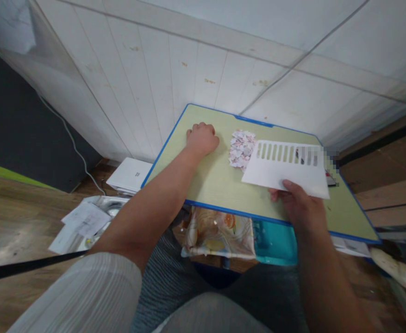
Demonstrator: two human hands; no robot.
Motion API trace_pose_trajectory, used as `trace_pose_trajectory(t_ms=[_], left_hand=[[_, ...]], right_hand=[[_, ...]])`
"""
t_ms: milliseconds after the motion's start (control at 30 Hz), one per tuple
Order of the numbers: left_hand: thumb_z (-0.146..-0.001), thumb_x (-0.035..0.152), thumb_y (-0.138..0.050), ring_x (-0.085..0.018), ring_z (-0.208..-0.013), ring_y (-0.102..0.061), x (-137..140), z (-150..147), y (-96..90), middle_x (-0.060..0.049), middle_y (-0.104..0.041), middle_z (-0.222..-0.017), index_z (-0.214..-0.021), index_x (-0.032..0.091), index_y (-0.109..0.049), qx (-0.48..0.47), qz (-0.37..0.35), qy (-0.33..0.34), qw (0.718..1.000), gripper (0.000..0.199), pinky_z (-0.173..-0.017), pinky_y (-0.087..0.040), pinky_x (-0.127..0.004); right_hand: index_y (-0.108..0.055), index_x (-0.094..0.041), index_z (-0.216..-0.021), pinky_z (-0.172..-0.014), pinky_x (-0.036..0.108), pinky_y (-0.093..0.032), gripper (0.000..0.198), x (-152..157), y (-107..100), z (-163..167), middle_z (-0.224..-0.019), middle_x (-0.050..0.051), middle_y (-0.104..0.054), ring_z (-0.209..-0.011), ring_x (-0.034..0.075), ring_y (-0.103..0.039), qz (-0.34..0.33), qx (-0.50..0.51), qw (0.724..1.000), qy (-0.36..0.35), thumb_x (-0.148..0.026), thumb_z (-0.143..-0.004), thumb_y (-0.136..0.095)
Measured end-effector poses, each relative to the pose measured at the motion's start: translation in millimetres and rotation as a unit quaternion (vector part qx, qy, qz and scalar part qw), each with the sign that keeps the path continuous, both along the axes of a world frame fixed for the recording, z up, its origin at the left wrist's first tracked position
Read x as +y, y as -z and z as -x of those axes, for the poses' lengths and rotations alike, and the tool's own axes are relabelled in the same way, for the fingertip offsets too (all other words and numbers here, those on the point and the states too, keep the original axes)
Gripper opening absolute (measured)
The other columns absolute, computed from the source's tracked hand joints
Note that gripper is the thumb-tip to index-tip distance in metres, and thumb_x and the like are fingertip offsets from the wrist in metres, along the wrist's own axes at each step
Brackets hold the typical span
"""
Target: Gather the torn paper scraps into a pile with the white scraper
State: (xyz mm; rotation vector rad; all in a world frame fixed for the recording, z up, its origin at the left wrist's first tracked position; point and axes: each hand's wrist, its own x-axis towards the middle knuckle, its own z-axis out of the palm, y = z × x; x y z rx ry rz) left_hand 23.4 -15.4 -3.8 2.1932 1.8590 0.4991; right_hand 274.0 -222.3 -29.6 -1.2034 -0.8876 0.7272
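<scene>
My right hand [298,203] grips a white card [282,173] by its near edge, with the thumb on top. A row of narrow upright slots runs along the card's far half, and the green table top shows through them. The card is tilted above the table and covers the right edge of a heap of small whitish paper scraps [241,148] with reddish and grey marks. To the left of the heap, my left hand [203,138] rests on the table, its fingers curled into a fist. Nothing sticks out of it; the inside of the palm is hidden.
The pale green folding table [168,166] has a blue rim and stands against a white panelled wall [161,60]. A dark object [331,178], partly pixelated, lies behind the card. Below the table are a patterned packet [223,231] and a teal one [275,243]; a white box [129,175] stands left.
</scene>
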Motion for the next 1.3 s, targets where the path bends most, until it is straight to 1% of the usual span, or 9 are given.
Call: trace_pose_trajectory(t_ms=[67,167,333,433,567,833,967,1167,1300], left_hand=[[-0.105,0.026,-0.060,-0.039,-0.156,-0.062,0.1,0.1,0.5,-0.020,-0.074,-0.162,-0.145,0.021,-0.085,0.001,-0.001,-0.001,1.000,0.047,-0.133,-0.050,-0.056],[-0.104,0.025,-0.061,-0.039,-0.155,-0.062,0.2,0.5,1.7,-0.018,-0.075,-0.160,-0.142,0.024,-0.086,-0.003,-0.003,-0.005,1.000,0.046,-0.132,-0.050,-0.056],[-0.104,0.025,-0.061,-0.039,-0.154,-0.062,1.2,0.5,2.7,-0.018,-0.075,-0.160,-0.142,0.024,-0.087,-0.007,-0.003,-0.003,1.000,0.046,-0.132,-0.050,-0.057],[-0.104,0.025,-0.061,-0.039,-0.154,-0.063,1.4,0.2,2.1,-0.019,-0.075,-0.160,-0.142,0.024,-0.087,-0.005,-0.004,-0.004,1.000,0.046,-0.132,-0.051,-0.057],[-0.104,0.025,-0.061,-0.039,-0.156,-0.062,1.4,0.5,1.4,-0.019,-0.075,-0.161,-0.142,0.024,-0.086,-0.008,0.000,-0.004,1.000,0.046,-0.133,-0.050,-0.057],[-0.104,0.026,-0.061,-0.038,-0.153,-0.062,1.6,0.5,2.2,-0.016,-0.076,-0.160,-0.141,0.028,-0.087,-0.007,-0.003,-0.006,1.000,0.046,-0.131,-0.050,-0.056],[-0.102,0.026,-0.061,-0.039,-0.153,-0.062,0.9,0.3,1.3,-0.018,-0.075,-0.159,-0.141,0.025,-0.087,-0.008,-0.002,-0.004,1.000,0.047,-0.131,-0.050,-0.058],[-0.104,0.026,-0.059,-0.039,-0.154,-0.063,-0.6,0.3,0.6,-0.019,-0.075,-0.160,-0.142,0.024,-0.086,-0.002,-0.008,-0.002,1.000,0.047,-0.131,-0.051,-0.057],[-0.105,0.026,-0.059,-0.039,-0.156,-0.062,-0.8,0.1,-0.6,-0.019,-0.075,-0.162,-0.144,0.024,-0.085,0.004,-0.002,-0.003,1.000,0.047,-0.132,-0.051,-0.056]], right_hand=[[-0.072,-0.025,-0.096,-0.051,0.030,-0.058,0.042,6.9,-1.2,4.8,-0.085,0.000,-0.082,-0.064,0.020,-0.074,-0.026,0.037,0.998,0.048,-0.037,-0.069,-0.101],[-0.071,-0.023,-0.102,-0.053,0.028,-0.060,0.046,11.8,-0.8,7.0,-0.085,0.000,-0.082,-0.065,0.020,-0.077,-0.022,0.030,0.996,0.082,-0.040,-0.071,-0.101],[-0.075,-0.020,-0.105,-0.055,0.031,-0.061,0.042,8.9,3.5,4.8,-0.081,0.002,-0.083,-0.060,0.021,-0.075,0.011,-0.023,0.997,0.070,-0.043,-0.078,-0.097],[-0.076,-0.021,-0.102,-0.057,0.034,-0.061,0.035,6.0,6.6,2.2,-0.078,0.003,-0.083,-0.058,0.021,-0.072,0.031,-0.057,0.995,0.076,-0.042,-0.082,-0.094],[-0.076,-0.021,-0.097,-0.059,0.035,-0.058,0.026,4.0,9.1,-1.3,-0.075,0.002,-0.082,-0.057,0.021,-0.071,0.036,-0.072,0.994,0.076,-0.038,-0.084,-0.090],[-0.077,-0.022,-0.084,-0.065,0.040,-0.061,0.023,1.2,6.2,-2.0,-0.074,0.005,-0.082,-0.059,0.024,-0.072,0.072,-0.129,0.987,0.060,-0.042,-0.086,-0.087],[-0.075,-0.025,-0.084,-0.065,0.041,-0.062,0.019,-2.8,3.7,-0.8,-0.072,0.002,-0.079,-0.058,0.024,-0.070,0.066,-0.129,0.988,0.059,-0.039,-0.083,-0.088],[-0.072,-0.029,-0.084,-0.071,0.047,-0.067,0.025,-6.2,5.7,-5.8,-0.068,-0.001,-0.070,-0.065,0.028,-0.072,0.043,-0.138,0.989,-0.033,-0.045,-0.084,-0.091],[-0.075,-0.030,-0.087,-0.074,0.051,-0.068,0.024,-5.3,7.8,-8.1,-0.067,0.001,-0.068,-0.067,0.031,-0.071,0.042,-0.136,0.989,-0.038,-0.049,-0.085,-0.089]])
